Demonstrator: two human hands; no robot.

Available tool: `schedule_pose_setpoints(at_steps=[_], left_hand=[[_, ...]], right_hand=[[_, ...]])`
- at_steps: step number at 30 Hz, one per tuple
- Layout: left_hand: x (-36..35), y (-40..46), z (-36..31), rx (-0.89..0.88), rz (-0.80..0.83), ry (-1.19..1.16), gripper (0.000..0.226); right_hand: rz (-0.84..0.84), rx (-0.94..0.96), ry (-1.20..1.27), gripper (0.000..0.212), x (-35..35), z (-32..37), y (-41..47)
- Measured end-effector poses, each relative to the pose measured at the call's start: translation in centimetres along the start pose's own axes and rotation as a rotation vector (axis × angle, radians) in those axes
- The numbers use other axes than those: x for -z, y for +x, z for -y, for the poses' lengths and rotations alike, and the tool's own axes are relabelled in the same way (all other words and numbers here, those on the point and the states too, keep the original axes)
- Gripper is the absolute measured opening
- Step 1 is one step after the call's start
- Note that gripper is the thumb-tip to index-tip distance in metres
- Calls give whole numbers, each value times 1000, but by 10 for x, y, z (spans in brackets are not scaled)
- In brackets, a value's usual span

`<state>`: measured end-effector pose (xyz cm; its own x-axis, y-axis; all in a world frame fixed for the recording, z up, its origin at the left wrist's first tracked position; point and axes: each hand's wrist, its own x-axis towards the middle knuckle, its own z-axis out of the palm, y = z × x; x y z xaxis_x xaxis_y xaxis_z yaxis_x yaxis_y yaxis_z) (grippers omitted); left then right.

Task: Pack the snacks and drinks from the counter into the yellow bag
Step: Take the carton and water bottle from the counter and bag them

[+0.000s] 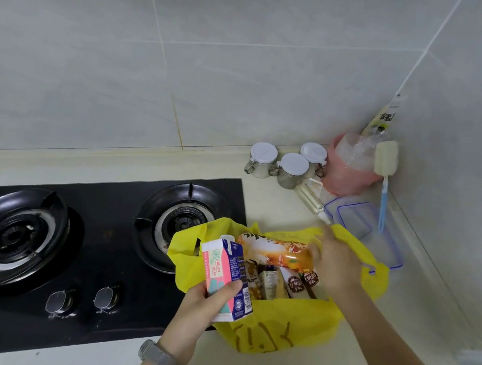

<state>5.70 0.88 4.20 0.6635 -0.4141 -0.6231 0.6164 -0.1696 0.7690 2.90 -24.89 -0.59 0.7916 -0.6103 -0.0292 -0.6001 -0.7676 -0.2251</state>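
Note:
A yellow bag (292, 323) stands open on the counter, right of the stove. Several snack packs and small cartons (282, 280) stand inside it. My left hand (204, 307) grips a pink, white and blue drink carton (224, 276) upright at the bag's left rim. My right hand (335, 268) holds one end of an orange snack packet (274, 250), which lies across the bag's opening.
A black two-burner gas stove (62, 237) fills the left side. Behind the bag are three lidded metal jars (286, 165), a pink container (346, 170), a brush (384, 180) and a clear blue-edged box (364, 226). Tiled walls meet at the right corner.

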Motion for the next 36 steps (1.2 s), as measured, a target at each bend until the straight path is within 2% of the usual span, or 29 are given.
schedule_pose_setpoints(at_steps=[2, 4, 9, 14, 17, 19, 23, 25, 28, 30, 32, 34, 36], left_hand=[[-1, 2, 2, 4, 1, 3, 51], [-1, 3, 3, 7, 12, 15, 53], [-5, 9, 6, 3, 35, 31, 52], [-11, 13, 9, -4, 49, 59, 49], [-12, 14, 11, -5, 47, 71, 56], [-13, 16, 13, -5, 47, 76, 57], [-20, 18, 15, -68, 68, 145, 56], [-25, 17, 15, -122, 101, 202, 55], [-31, 14, 19, -231, 131, 293, 51], [-32, 12, 21, -266, 113, 298, 50], [-31, 12, 23, -271, 82, 260, 48], [-25, 13, 23, -265, 36, 248, 47], [-17, 16, 24, -242, -49, 289, 38]], right_hand=[[109, -73, -163, 29, 7, -8, 13], [79, -65, -125, 30, 11, -12, 21], [-194, 30, 248, 34, 40, -4, 40], [-262, -123, 647, 28, 40, -7, 26], [-187, -226, 841, 19, 31, -2, 1], [-118, -222, 934, 16, 29, 6, -19], [26, -161, 1084, 69, 38, 30, -65], [210, -155, 1246, 78, 33, 44, -87], [415, -53, 1163, 52, 21, 57, -106], [452, -30, 1161, 39, 18, 57, -107], [459, -54, 1280, 41, 20, 55, -100], [379, -110, 1383, 41, 21, 52, -88], [262, -122, 1339, 46, 19, 47, -74]])
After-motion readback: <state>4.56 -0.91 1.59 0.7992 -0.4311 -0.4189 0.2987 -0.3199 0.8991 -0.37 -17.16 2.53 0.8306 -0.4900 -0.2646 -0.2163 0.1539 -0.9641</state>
